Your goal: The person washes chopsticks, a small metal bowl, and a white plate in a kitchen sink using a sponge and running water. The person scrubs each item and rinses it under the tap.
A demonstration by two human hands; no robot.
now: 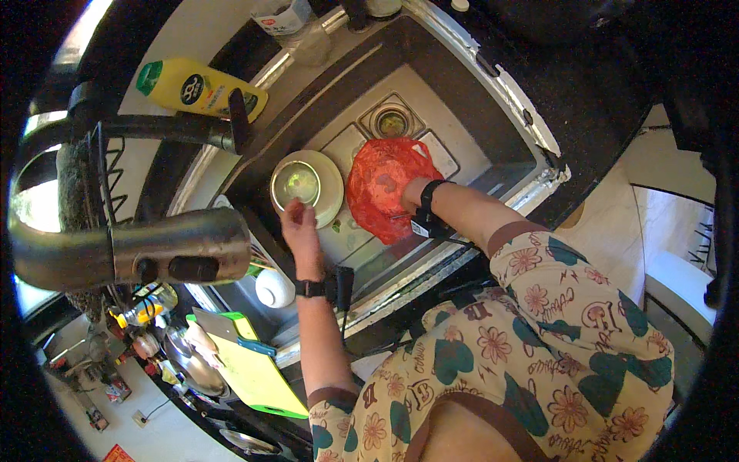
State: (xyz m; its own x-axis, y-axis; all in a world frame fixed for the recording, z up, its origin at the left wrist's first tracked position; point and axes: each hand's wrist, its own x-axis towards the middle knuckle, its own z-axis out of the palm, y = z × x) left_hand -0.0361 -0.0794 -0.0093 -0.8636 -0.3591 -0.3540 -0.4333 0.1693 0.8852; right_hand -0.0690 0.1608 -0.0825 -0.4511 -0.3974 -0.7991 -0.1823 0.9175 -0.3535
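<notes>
A pale bowl [295,183] with clear liquid and greenish bits in it stands in the sink, resting on or in a wider pale bowl [331,199]. My left hand [300,225] is at its near rim, thumb and fingers apart, with nothing visible between them; whether it touches the rim is unclear. To the right a red plastic bag [375,173] lies on the sink floor. My right hand [411,193] reaches into the bag, and its fingers are hidden by the red film. Small green scraps [336,226] lie between bowl and bag.
The steel sink [462,121] has a drain [394,122] behind the bag. A metal faucet [179,248] juts in from the left. A yellow detergent bottle [202,92] is at the back edge. A white bowl [275,289] and yellow-green cutting board [254,369] are left of my forearm.
</notes>
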